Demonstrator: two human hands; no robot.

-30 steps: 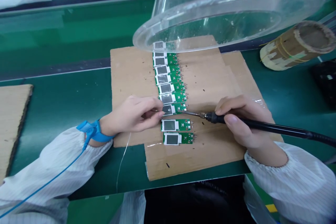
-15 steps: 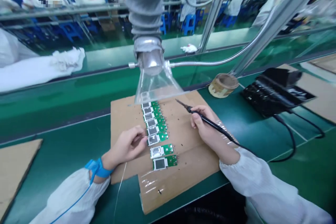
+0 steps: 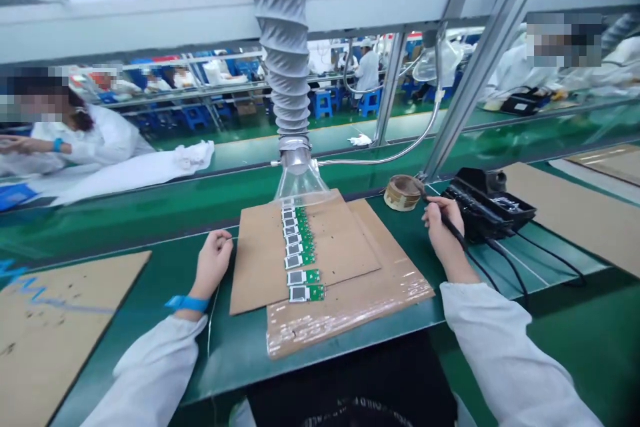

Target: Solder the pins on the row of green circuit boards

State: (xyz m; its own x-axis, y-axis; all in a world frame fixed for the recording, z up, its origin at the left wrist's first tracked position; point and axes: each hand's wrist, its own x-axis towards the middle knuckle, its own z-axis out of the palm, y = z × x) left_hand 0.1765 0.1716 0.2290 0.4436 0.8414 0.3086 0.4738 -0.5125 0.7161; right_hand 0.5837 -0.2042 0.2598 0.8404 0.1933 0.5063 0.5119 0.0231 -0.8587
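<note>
Green workbench (image 3: 165, 260) runs across a big factory room, and a cardboard sheet (image 3: 340, 247) lies on it. Small green circuit boards (image 3: 301, 255) lie in one row on this sheet. The right hand (image 3: 443, 230) pinches a black soldering iron (image 3: 454, 229). The left hand (image 3: 213, 263) rests beside the sheet, fingers loosely curved; I cannot tell if it holds the thin wire (image 3: 211, 317).

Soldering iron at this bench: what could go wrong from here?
The soldering iron in the right hand has its tip close to the tape-wrapped roll, so a slip could scorch it. The fume hood sits over the far end of the row of green circuit boards, so smoke from the nearest boards may escape it. Those boards lie loose on cardboard, so a nudge could knock them out of line.
</note>
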